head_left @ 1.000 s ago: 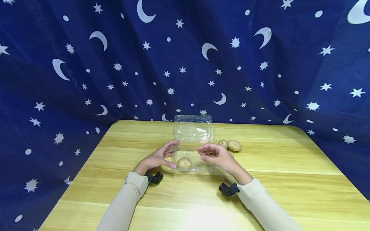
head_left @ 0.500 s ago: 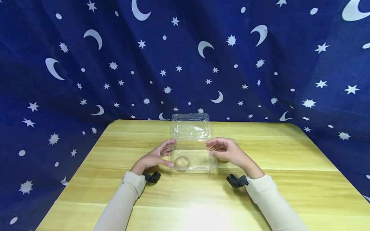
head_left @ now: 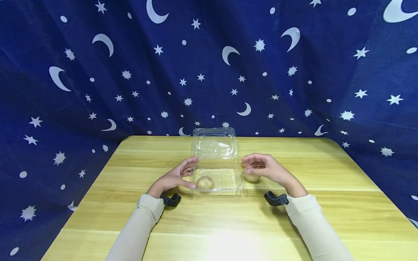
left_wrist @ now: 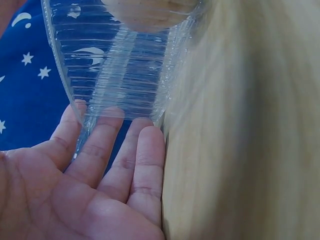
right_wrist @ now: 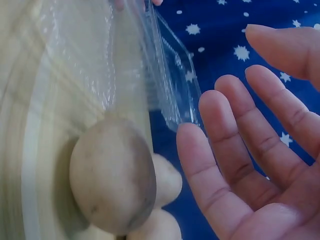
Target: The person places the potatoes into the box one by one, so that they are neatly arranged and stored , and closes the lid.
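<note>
A clear plastic clamshell container (head_left: 225, 174) lies with its lid (head_left: 214, 143) raised at the back. One potato (head_left: 205, 182) sits in the base's front left corner. My left hand (head_left: 177, 176) is at the container's left side; in the left wrist view its extended fingertips touch the ribbed wall. To the right of the container, my right hand (head_left: 269, 169) hovers over a potato (head_left: 251, 177) on the table, fingers loosely bent and holding nothing. The right wrist view shows that potato (right_wrist: 114, 177) apart from the fingers, with two more potatoes (right_wrist: 167, 180) behind it, mostly hidden in the head view.
The wooden table (head_left: 163, 221) reaches back to a dark blue curtain (head_left: 209, 65) printed with moons and stars. Black wrist straps (head_left: 275, 198) sit at both cuffs.
My right hand has moved right, from over the container to above the potatoes beside it. My left hand stays at the container's left side. The head view has shifted slightly.
</note>
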The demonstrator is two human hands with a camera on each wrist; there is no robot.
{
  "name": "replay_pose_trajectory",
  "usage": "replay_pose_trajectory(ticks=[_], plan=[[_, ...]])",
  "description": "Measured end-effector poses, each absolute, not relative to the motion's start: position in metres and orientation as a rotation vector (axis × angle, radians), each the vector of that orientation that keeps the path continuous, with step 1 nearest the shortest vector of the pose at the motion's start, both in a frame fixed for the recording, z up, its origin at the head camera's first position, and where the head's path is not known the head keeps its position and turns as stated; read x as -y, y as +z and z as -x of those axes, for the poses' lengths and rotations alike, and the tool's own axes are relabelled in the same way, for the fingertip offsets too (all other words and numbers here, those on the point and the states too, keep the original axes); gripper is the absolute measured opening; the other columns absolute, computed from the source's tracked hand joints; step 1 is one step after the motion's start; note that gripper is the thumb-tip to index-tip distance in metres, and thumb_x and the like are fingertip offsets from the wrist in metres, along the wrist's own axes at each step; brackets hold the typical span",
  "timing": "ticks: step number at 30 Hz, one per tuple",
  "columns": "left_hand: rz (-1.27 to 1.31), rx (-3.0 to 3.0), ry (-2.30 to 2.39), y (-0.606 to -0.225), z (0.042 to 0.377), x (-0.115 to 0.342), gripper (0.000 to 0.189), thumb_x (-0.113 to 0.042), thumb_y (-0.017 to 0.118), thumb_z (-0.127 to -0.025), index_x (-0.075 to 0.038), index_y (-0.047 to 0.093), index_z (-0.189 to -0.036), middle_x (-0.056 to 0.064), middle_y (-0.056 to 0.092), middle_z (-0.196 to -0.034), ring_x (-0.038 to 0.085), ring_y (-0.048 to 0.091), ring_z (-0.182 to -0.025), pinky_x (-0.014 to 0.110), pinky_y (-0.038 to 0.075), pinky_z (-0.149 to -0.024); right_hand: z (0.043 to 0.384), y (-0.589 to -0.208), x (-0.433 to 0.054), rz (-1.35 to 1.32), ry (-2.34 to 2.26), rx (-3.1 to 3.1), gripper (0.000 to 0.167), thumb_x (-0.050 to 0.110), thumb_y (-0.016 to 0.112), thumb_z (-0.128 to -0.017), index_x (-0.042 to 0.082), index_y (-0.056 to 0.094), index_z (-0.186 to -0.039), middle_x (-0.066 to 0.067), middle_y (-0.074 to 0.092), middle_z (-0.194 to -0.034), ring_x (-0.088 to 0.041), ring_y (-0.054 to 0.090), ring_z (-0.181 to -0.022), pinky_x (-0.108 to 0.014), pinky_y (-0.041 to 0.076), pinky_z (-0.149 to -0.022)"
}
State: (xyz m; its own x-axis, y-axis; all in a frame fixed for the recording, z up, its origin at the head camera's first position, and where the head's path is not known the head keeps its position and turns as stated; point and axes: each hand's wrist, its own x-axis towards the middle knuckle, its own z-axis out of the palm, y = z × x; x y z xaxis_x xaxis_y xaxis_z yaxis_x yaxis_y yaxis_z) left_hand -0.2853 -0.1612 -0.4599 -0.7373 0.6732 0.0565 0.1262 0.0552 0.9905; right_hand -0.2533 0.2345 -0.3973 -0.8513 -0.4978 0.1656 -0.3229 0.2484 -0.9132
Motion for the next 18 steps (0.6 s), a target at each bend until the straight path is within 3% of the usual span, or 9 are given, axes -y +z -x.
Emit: replay_pose_trajectory(ticks=[7, 18], plan=[[-0.808, -1.910, 1.734, -0.461, 0.286, 0.162, 0.114, -0.017, 0.094, -0.086, 0.002, 0.018, -0.170, 0.026, 0.020, -0.176, 0.048, 0.022, -0.160, 0.061, 0.023, -0.130, 0.257, -0.400, -0.246, 0.743, -1.616, -2.402, 0.044, -0.004, 0.072, -0.098, -0.020, 0.059, -0.137, -0.039, 0.066, -0.128, -0.028, 0.071, -0.109, -0.023, 0.057, -0.092], [-0.812, -1.905, 1.738, -0.460, 0.285, 0.161, 0.115, -0.018, 0.094, -0.086, 0.002, 0.018, -0.169, 0.026, 0.020, -0.176, 0.048, 0.022, -0.161, 0.061, 0.022, -0.130, 0.262, -0.406, -0.263, 0.642, -1.532, -2.498, 0.042, -0.004, 0.072, -0.098, -0.021, 0.059, -0.134, -0.032, 0.071, -0.121, -0.017, 0.068, -0.102, -0.023, 0.057, -0.087]])
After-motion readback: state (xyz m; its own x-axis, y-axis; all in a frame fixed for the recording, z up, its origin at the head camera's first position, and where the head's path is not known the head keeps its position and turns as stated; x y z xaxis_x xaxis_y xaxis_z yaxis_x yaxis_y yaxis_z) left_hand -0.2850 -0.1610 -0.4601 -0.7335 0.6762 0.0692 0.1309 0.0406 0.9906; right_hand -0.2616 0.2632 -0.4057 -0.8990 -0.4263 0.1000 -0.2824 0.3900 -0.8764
